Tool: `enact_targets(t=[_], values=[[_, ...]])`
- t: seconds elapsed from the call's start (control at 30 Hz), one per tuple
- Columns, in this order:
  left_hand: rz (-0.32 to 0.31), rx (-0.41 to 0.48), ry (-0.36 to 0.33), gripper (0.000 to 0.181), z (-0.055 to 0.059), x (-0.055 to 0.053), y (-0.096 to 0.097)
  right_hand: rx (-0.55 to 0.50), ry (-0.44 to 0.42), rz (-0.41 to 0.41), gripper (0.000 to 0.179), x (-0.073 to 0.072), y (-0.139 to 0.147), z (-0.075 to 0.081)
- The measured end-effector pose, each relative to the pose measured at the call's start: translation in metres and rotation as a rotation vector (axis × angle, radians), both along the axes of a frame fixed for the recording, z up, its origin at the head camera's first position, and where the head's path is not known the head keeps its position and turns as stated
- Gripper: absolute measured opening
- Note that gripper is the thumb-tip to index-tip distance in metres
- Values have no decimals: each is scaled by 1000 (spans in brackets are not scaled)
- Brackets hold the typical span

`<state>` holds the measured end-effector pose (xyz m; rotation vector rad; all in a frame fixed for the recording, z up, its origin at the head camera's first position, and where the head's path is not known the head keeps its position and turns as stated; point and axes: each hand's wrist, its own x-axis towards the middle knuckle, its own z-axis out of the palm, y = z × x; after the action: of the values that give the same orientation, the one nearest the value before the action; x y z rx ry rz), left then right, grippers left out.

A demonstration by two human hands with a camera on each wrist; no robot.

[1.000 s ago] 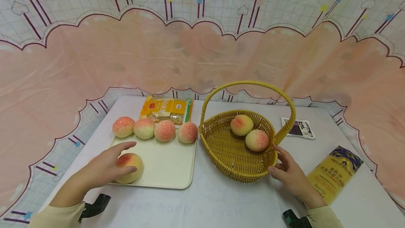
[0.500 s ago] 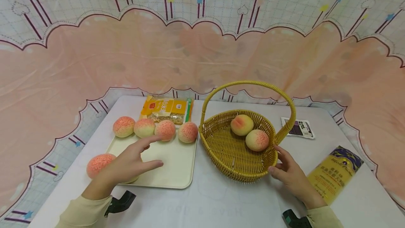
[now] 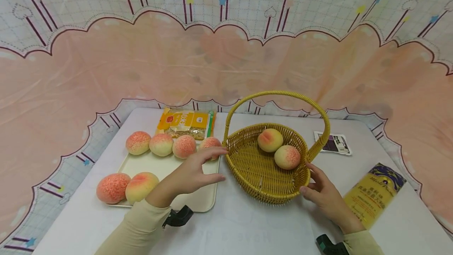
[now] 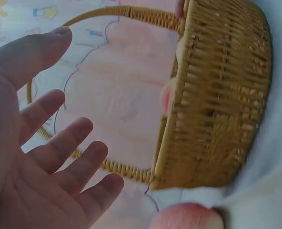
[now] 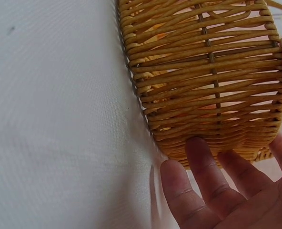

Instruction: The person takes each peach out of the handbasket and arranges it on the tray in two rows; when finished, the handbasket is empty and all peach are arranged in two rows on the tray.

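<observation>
A yellow wicker basket (image 3: 255,176) with a tall arched handle stands right of the middle in the head view. Two peaches, one rear peach (image 3: 270,140) and one front peach (image 3: 287,157), lie inside it. My left hand (image 3: 187,172) hovers over the tray (image 3: 198,202), fingers spread and holding nothing, its fingertips close to the basket's left rim. With thumb and fingers, my right hand (image 3: 323,194) holds the basket's right end; in the right wrist view its fingers (image 5: 207,176) lie against the woven wall. Several peaches (image 3: 184,146) line the tray's back edge.
Two more peaches, a redder peach (image 3: 113,188) and a yellower peach (image 3: 142,187), sit at the tray's front left. Behind the tray lies an orange food packet (image 3: 187,123). On the right are a small dark-and-white sachet (image 3: 334,143) and a yellow-and-blue packet (image 3: 375,194).
My left hand has moved right, from over the front-left peaches across the tray to the basket's left side, empty throughout. My right hand and the basket have stayed in place.
</observation>
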<state>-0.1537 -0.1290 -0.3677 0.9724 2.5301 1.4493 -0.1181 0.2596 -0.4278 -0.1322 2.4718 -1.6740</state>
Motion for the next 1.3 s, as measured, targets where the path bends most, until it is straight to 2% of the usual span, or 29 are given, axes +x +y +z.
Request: enact_targets(t=[0.2,0.47,0.7,0.87,1.1,1.3], values=[[-78,-31,7,58,4,-14,35,-8,-20,1,77,1,0,1],[-91,-104,-35,61,9,-35,73,-1,-1,2,76,0,1,0],[-125,-177,0,61,15,-51,106,-9,-1,3,76,0,0,0],[-136,-215,-20,60,21,-59,128,0,6,3,76,0,1,0],[-153,-224,-119,61,16,-71,153,0,11,13,77,0,2,-1],[-149,-246,-136,63,10,-78,169,-16,10,20,76,-1,2,-1]])
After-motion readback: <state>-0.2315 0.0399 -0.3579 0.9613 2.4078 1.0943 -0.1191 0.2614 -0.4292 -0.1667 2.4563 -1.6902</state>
